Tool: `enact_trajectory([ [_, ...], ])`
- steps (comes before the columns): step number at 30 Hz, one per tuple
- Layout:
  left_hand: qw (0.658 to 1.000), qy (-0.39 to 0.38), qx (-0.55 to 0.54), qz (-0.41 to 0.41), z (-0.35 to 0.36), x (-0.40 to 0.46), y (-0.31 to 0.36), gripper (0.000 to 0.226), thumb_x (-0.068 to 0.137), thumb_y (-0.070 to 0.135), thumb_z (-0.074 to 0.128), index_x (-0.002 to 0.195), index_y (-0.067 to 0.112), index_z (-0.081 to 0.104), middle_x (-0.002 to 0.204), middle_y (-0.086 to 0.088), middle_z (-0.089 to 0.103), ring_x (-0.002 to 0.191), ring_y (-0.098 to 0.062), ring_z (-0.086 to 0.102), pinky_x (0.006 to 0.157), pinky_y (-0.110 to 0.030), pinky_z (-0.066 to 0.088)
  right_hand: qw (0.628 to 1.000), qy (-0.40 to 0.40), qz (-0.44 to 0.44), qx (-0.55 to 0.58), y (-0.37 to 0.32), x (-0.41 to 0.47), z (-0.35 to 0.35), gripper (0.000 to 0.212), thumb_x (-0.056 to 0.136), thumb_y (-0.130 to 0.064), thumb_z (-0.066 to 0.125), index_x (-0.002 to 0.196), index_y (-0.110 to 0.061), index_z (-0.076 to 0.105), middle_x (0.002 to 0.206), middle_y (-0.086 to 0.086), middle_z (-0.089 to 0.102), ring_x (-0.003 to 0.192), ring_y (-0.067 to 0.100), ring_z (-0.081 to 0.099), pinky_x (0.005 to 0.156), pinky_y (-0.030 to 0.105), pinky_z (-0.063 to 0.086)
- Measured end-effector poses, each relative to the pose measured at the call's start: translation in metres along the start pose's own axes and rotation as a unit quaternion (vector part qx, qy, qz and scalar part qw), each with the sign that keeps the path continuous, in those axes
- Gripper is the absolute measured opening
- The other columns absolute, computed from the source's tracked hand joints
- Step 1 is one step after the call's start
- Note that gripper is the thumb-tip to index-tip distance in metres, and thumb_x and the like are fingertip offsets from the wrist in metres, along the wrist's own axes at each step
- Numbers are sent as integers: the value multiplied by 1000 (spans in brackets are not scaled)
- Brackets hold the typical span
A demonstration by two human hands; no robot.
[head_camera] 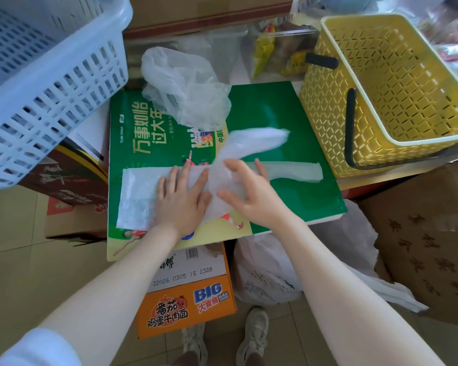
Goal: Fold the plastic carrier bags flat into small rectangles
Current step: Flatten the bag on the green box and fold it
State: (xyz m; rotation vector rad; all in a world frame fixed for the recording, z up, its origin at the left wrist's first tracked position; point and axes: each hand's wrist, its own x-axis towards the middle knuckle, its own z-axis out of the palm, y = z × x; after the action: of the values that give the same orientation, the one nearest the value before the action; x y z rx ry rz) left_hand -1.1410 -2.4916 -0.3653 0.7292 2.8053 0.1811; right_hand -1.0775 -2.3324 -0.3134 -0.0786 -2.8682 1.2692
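A white translucent carrier bag [138, 196] lies flattened lengthwise on a green printed board [288, 122]. My left hand [181, 199] presses flat on the bag's middle with straight fingers. My right hand [249, 191] lies just right of it, fingers spread on the bag where the handles begin. One handle strip [299, 171] lies flat to the right; the other [254, 141] is blurred and lifted up toward the back. A second, crumpled clear bag [185, 85] sits at the board's far edge.
A yellow basket [386, 83] with dark handles stands at the right, a blue-white basket [43, 75] at the upper left. Cardboard boxes [428, 241] surround the board, an orange noodle box [185, 307] sits below it, and a filled white bag [270, 273] stands on the floor.
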Motion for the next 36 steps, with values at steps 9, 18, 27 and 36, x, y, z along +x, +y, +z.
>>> enact_trajectory([
  [9,1000,-24,3,-12,0,4,0,56,93,56,18,145,40,5,156,-1,-8,142,-24,-7,115,-43,-6,972,10,195,132,21,-22,-17,21,87,-24,62,74,-9,54,64,3,48,60,20,42,60,34,33],
  [18,997,-16,34,66,0,-2,-2,87,72,78,7,146,33,-4,155,2,-13,142,-22,-12,113,-42,-9,928,293,162,-166,4,-54,-1,24,89,-28,53,72,-12,51,72,4,53,69,22,47,61,33,35],
  [27,986,45,14,160,-11,-12,-36,58,87,47,29,134,18,47,148,-8,34,133,-30,36,108,-45,27,955,-27,43,-292,-7,13,59,66,91,-44,42,146,-12,25,156,14,17,144,31,13,115,43,13],
  [36,995,-16,57,74,-8,-19,-63,103,52,89,10,140,40,-12,154,-4,-17,141,-28,-16,111,-37,-15,933,-62,99,-341,18,6,64,91,71,-75,3,149,-29,0,158,4,-9,145,27,-6,114,39,-7],
])
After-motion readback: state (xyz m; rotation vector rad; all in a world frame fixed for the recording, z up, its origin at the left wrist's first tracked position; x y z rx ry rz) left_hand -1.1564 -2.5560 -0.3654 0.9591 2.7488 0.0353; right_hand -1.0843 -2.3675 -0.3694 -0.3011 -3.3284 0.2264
